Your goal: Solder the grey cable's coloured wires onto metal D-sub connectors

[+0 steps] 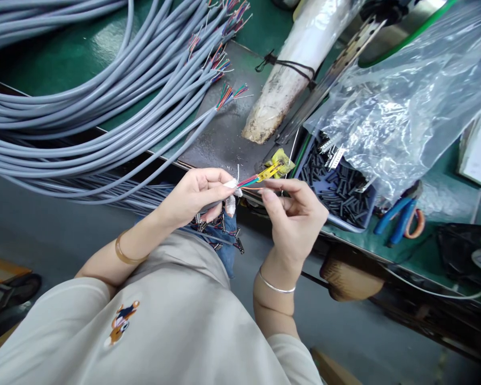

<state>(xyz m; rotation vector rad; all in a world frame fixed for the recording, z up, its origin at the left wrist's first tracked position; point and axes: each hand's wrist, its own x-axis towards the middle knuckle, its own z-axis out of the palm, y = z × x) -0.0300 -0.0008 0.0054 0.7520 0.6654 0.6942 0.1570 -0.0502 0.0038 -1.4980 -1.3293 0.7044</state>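
Holding the stripped end of one grey cable [208, 206] in front of the body, just off the near edge of the worktop [116, 59], the left hand [194, 195] is closed around it, with tape on the fingertips. The right hand [294, 214] pinches the coloured wires [250, 182] that come out of this end, thumb against forefinger. A small yellow piece [270, 171] sits at the tips of the wires; what it is I cannot tell.

As a judgement, the work is somewhere in the middle. Many cables in the grey bundle [84, 107] on the worktop already show bare coloured ends, and some ends hanging at the lap carry short dark pieces, but the one in hand is not finished yet. The tray of black sleeves [340, 192] at the near edge is well filled.

The long axis of the wires runs almost level from the left hand to the right, rising slightly, and the free tips point to the right, toward the tray
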